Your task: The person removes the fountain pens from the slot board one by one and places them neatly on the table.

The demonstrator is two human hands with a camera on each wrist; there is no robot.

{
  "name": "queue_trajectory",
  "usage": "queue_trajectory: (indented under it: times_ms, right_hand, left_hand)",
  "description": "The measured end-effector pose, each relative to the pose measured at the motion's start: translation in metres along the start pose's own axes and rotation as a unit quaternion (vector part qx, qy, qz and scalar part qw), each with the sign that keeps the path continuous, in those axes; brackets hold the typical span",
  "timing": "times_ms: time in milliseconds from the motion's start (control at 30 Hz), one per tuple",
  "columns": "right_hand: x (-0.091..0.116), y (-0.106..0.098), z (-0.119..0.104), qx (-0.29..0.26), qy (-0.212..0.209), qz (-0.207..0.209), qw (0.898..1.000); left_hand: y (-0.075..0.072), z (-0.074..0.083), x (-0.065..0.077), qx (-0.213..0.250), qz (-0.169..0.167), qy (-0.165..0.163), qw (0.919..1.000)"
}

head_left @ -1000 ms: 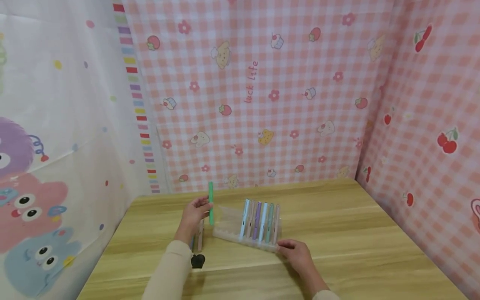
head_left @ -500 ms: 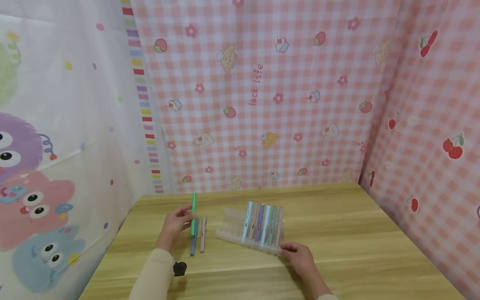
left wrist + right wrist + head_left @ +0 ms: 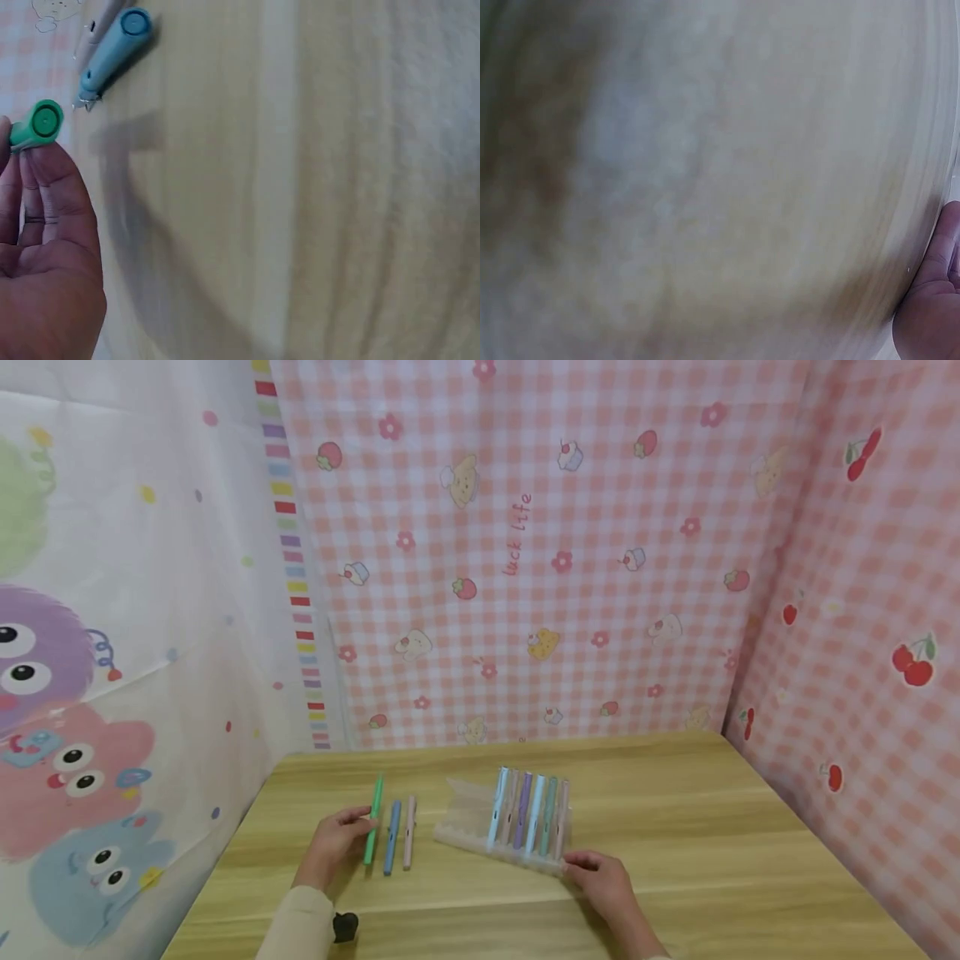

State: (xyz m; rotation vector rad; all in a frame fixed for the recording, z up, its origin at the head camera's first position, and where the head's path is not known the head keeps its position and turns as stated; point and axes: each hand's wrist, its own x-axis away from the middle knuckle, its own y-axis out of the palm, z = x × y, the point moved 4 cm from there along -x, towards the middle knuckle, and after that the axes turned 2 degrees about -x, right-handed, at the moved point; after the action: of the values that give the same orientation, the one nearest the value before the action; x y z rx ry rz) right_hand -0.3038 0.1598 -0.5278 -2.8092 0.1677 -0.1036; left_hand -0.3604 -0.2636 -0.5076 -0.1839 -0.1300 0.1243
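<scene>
Grip, left side: the left hand (image 3: 333, 843) pinches the green pen (image 3: 377, 797) between thumb and fingers. Reference for all positions: the clear case (image 3: 465, 840).

Governing relation: lateral. The green pen is left of the case, with the blue pen (image 3: 392, 837) and the pink pen (image 3: 409, 832) between them; the pink pen is nearest the case. The green pen's long axis points away from the person, far end inclined slightly toward the case side, roughly parallel to the row of six pens (image 3: 522, 810) inside it. Contact between the green pen and the table cannot be confirmed. The left hand is the nearer hand to all three pens outside the case.

Grip, right side: the right hand (image 3: 602, 878) pinches the near right corner of the case.

Case: the six pens occupy its right part; its left part shows bare.

Surface: wood-grain table (image 3: 675, 827), extending around the case. Behind the case: pink checked cloth (image 3: 585, 502). Far left: white cartoon cloth (image 3: 187, 610).
</scene>
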Motion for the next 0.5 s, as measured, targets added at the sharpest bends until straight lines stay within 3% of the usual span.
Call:
queue_trajectory:
  times_ms: [200,500]
  right_hand:
    - [0.001,0.001,0.000,-0.004,-0.003,-0.002,1.000]
    - [0.002,0.001,-0.002,0.005,-0.010,0.007,1.000]
  left_hand:
    - [0.000,-0.012,-0.001,-0.012,0.005,-0.011,0.9999]
    - [0.003,-0.015,-0.001,-0.058,0.034,0.000,0.9978]
